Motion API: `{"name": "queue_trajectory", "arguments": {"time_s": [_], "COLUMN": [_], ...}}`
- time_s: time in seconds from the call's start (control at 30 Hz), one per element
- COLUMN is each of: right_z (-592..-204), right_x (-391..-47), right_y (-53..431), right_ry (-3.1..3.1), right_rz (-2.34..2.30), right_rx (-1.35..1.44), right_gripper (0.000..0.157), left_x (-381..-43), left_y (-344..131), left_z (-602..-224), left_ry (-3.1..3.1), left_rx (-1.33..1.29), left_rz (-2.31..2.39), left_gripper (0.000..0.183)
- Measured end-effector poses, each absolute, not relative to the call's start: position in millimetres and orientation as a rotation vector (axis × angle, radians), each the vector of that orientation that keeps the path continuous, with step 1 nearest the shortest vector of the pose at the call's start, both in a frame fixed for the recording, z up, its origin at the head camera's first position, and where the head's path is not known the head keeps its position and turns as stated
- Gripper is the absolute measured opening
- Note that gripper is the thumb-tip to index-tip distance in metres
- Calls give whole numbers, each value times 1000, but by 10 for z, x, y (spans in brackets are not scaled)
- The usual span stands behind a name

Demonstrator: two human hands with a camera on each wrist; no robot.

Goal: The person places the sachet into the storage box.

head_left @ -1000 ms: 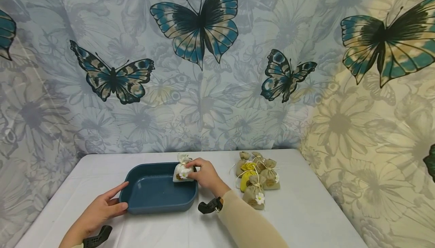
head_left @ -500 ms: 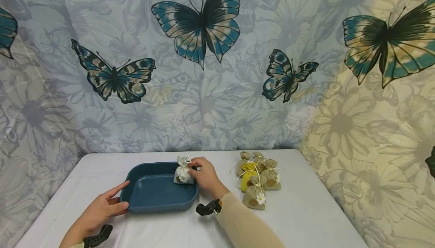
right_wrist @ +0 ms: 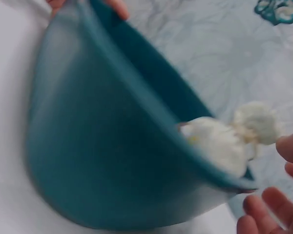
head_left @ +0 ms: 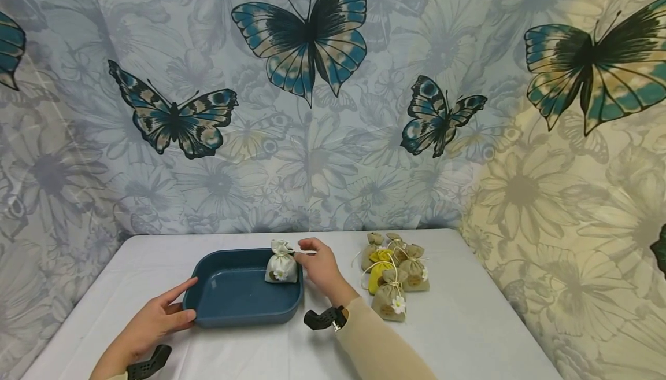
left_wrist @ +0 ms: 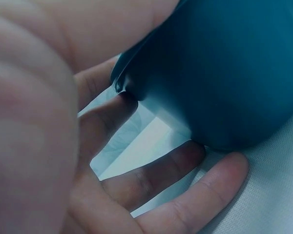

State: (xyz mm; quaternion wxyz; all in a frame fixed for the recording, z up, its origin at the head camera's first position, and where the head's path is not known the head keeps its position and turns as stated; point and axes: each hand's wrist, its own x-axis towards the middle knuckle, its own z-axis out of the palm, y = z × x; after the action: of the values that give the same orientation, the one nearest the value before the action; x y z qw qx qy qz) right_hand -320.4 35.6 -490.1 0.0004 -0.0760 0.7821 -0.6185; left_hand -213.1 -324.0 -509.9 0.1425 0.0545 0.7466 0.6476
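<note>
A small white drawstring pouch [head_left: 281, 265] with a white flower stands upright inside the blue tray [head_left: 247, 317], at its right back corner. My left hand [head_left: 153, 317] touches the tray's left end. Its fingers [left_wrist: 154, 178] lie fairly straight and spread against the outer wall in the left wrist view. My right hand [head_left: 325, 273] is just right of the pouch, at the tray's right rim, and holds nothing. In the right wrist view a gap shows between its fingers [right_wrist: 278, 207] and thumb, beside the tied neck of the white pouch [right_wrist: 219, 144].
To the right, several beige pouches [head_left: 389, 302] and a yellow pouch [head_left: 380, 270] stand grouped on the white tablecloth [head_left: 458, 322]. Behind the table hangs a cloth backdrop [head_left: 322, 154] printed with butterflies and flowers. Each wrist wears a black device [head_left: 325, 317].
My right hand has let go of the white pouch and drawn back a little to the right. The pouch now stands by itself in the tray. My left hand stays at the tray's end.
</note>
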Motion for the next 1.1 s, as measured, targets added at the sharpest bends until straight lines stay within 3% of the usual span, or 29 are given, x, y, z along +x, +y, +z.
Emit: {"name": "queue_trajectory", "arguments": {"time_s": [0.33, 0.67, 1.1], "right_z": [-4474, -3980, -4293], "right_x": [-3162, -2922, -2443], "right_y": [705, 1358, 2469], "right_ry": [2099, 1998, 2573], "right_rz": [-2229, -2354, -2028], "right_rx": [-210, -407, -501], "right_gripper": [49, 60, 62], "left_x": [-2115, -2098, -2132], "left_y": [-3261, -3281, -3247], "left_z": [-5079, -5073, -5102], "left_ry": [2171, 2162, 2144], "left_rx": [113, 141, 155], "left_rz": [1857, 1876, 1878], "left_gripper": [81, 80, 80]}}
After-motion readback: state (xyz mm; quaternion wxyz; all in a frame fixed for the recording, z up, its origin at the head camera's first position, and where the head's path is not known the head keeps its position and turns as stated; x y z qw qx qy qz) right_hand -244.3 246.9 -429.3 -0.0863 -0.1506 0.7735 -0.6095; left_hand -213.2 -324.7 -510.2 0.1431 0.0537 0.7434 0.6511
